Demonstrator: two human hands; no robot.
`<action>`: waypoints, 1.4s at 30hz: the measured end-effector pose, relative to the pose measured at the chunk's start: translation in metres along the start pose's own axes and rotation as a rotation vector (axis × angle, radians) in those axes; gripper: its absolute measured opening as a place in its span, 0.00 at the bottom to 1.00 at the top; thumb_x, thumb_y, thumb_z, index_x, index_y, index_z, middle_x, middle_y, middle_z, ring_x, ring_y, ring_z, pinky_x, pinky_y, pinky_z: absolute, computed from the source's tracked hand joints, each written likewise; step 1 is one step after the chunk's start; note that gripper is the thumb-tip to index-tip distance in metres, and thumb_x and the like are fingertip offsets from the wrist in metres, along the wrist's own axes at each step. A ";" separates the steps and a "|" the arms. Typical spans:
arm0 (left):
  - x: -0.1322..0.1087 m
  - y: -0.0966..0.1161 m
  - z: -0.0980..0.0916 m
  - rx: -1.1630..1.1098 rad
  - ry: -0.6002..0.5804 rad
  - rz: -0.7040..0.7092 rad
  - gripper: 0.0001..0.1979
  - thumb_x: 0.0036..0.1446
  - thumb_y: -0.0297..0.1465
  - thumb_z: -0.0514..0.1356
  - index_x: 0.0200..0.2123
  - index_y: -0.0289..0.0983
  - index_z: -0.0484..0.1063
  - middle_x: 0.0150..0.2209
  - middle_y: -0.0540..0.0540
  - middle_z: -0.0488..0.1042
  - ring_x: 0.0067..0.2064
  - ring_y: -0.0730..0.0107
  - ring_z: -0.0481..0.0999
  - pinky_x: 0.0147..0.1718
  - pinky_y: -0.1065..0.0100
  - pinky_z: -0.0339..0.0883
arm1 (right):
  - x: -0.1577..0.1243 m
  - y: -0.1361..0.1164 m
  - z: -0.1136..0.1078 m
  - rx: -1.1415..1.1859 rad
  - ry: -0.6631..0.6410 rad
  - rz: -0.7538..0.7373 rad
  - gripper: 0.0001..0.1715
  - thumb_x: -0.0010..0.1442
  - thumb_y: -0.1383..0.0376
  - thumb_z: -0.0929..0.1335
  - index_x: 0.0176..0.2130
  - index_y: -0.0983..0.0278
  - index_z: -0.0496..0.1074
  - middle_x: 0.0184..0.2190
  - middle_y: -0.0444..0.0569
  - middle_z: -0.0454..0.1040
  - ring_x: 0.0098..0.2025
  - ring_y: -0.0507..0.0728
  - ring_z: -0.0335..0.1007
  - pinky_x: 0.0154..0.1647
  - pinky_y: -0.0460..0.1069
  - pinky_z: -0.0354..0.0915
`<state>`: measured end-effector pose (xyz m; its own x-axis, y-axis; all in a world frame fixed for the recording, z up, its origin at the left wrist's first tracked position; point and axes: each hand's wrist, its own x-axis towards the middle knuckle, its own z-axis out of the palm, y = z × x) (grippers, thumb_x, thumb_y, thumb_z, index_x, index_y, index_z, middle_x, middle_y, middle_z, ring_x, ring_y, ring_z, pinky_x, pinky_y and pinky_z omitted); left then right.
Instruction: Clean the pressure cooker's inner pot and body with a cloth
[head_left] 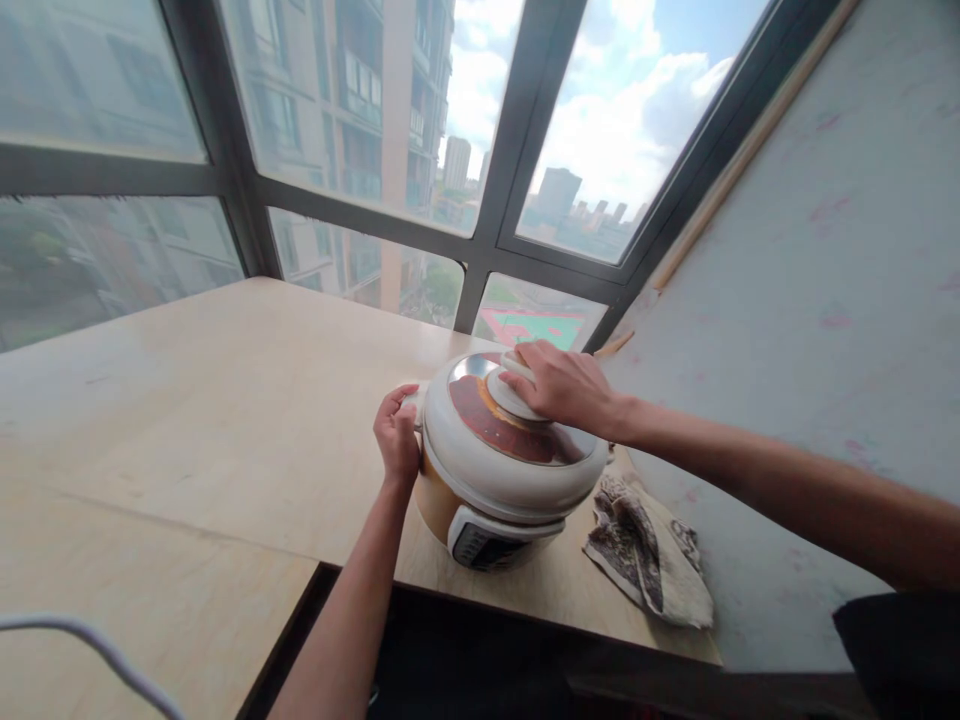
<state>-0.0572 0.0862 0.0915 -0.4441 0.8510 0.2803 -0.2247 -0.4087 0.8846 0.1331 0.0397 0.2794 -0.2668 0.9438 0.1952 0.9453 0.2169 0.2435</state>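
Observation:
A white and tan electric pressure cooker [442, 490] stands on the pale tabletop, its control panel [484, 545] facing me. Its domed lid [495, 430], with a brown and shiny top, sits on the body. My left hand [397, 430] is wrapped round the side handle at the cooker's left. On top, my right hand [562, 380] has its fingers closed round the white lid handle [517, 366], hiding part of it. A crumpled brown and cream cloth [649, 550] lies to the right of the cooker.
The pale tabletop [187, 400] reaches back to grey-framed windows [491, 200]. On the right rises a patterned wall [810, 300]. A dark gap lies below the table's front edge, and a white cable [97, 640] crosses the lower left corner.

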 end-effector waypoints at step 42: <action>-0.004 0.010 0.002 -0.114 0.032 -0.066 0.20 0.45 0.42 0.62 0.38 0.35 0.78 0.31 0.47 0.75 0.27 0.70 0.68 0.27 0.70 0.61 | 0.016 0.011 0.013 0.148 0.129 -0.278 0.16 0.65 0.58 0.65 0.39 0.67 0.76 0.39 0.57 0.78 0.37 0.59 0.69 0.34 0.51 0.54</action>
<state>-0.0561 0.0798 0.1001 -0.4518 0.8672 0.2091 -0.3507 -0.3882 0.8522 0.1417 0.0602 0.2723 -0.5310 0.8059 0.2619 0.8474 0.5045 0.1654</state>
